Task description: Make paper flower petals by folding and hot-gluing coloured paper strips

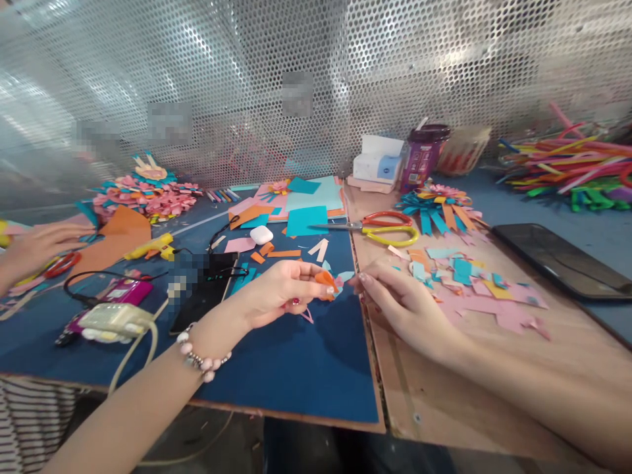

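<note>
My left hand is closed in a pinch on a small folded piece of orange and light-blue paper, held just above the blue mat. A bead bracelet circles that wrist. My right hand is beside it, fingers curled, fingertips touching the same paper piece from the right. A small pink scrap lies under the left hand.
Scissors with red and yellow handles lie behind. Paper scraps cover the wooden board, near a dark phone. Paper flowers, coloured sheets, a yellow glue gun, a charger and another person's hand are to the left.
</note>
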Demonstrator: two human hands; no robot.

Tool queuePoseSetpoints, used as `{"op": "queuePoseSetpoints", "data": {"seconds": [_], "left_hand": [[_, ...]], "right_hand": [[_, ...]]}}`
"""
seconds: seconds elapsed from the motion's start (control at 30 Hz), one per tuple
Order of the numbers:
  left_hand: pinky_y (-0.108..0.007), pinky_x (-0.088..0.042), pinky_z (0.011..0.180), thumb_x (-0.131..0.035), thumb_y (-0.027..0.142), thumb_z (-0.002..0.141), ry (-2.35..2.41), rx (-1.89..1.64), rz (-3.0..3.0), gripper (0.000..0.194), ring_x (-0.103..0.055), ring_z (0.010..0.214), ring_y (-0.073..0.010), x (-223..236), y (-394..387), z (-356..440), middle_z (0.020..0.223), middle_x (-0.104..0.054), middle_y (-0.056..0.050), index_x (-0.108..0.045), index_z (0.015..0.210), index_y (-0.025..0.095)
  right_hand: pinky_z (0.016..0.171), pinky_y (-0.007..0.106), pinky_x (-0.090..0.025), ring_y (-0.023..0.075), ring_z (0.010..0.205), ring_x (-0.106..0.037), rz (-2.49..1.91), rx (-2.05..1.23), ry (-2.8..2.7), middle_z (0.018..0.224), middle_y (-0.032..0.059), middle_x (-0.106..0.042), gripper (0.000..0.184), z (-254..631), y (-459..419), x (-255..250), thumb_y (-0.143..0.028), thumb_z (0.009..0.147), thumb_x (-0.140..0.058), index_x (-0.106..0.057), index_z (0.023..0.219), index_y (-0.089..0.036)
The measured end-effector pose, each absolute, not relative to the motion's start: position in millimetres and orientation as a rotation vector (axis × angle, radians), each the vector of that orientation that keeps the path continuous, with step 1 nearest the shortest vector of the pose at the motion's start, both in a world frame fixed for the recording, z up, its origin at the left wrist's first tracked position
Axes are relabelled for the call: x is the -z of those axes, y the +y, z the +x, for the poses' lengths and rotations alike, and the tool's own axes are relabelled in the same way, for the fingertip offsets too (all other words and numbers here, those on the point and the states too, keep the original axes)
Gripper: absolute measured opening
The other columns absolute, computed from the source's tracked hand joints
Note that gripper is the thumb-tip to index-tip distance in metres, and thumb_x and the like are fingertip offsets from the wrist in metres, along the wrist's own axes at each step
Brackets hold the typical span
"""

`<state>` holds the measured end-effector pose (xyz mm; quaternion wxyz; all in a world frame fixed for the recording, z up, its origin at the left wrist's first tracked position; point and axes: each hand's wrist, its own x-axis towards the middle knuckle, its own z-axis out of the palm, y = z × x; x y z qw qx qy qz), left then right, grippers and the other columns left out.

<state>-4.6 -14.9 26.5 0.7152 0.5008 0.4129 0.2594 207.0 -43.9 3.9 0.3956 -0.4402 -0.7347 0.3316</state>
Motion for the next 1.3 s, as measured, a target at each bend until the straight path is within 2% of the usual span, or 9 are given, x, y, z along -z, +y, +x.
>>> {"op": "queuePoseSetpoints", "data": {"seconds": [0.13,0.27,0.43,0.67,1.07,1.3], "left_hand": [[-0.018,-0.012,0.039,-0.073,0.019,0.069,0.921,-0.579,1.128,0.019,-0.025,0.044,0.0000,-27,-15,-4,0.074,-0.059,-0.001,-0.064,0.085,0.013],[-0.018,-0.015,0.039,-0.075,0.022,0.068,0.939,-0.552,1.129,0.021,-0.024,0.043,0.0000,-25,-17,-2,0.066,-0.051,0.003,-0.064,0.085,0.014],[-0.017,-0.018,0.039,-0.077,0.024,0.066,0.950,-0.530,1.126,0.027,-0.030,0.044,0.0001,-25,-19,0,0.072,-0.052,0.002,-0.063,0.087,0.014],[-0.018,-0.016,0.040,-0.077,0.026,0.066,0.963,-0.514,1.130,0.031,-0.030,0.044,0.0008,-30,-23,2,0.075,-0.053,0.002,-0.061,0.090,0.014],[-0.019,-0.015,0.041,-0.076,0.025,0.068,0.947,-0.493,1.148,0.030,-0.032,0.046,-0.0002,-30,-23,4,0.074,-0.052,0.002,-0.060,0.091,0.014],[-0.019,-0.013,0.041,-0.076,0.024,0.068,0.903,-0.487,1.129,0.026,-0.030,0.046,-0.0005,-32,-25,6,0.069,-0.049,0.004,-0.058,0.085,0.014]], "right_hand": [[0.059,0.027,-0.044,0.0150,0.070,-0.054,-1.101,-0.821,-1.875,0.076,0.0027,-0.057,0.022,206,-47,-4,-0.033,0.092,-0.042,-0.059,0.088,-0.020],[0.062,0.027,-0.044,0.0138,0.069,-0.050,-1.092,-0.853,-1.835,0.078,0.0014,-0.052,0.011,200,-58,-4,-0.028,0.085,-0.052,-0.054,0.092,-0.020],[0.062,0.027,-0.045,0.0133,0.070,-0.049,-1.115,-1.011,-1.716,0.083,0.0016,-0.052,0.014,190,-64,-1,-0.027,0.082,-0.055,-0.050,0.092,-0.021],[0.062,0.026,-0.043,0.0120,0.069,-0.046,-1.091,-1.153,-1.693,0.081,-0.0001,-0.050,0.011,187,-63,-1,-0.025,0.082,-0.054,-0.047,0.089,-0.020],[0.061,0.025,-0.039,0.0109,0.067,-0.045,-1.047,-1.221,-1.645,0.078,-0.0015,-0.049,0.008,187,-64,-3,-0.023,0.083,-0.053,-0.047,0.087,-0.019],[0.060,0.025,-0.038,0.0110,0.066,-0.044,-1.041,-1.220,-1.641,0.076,-0.0025,-0.048,0.008,186,-63,-2,-0.023,0.083,-0.052,-0.046,0.085,-0.020]]}}
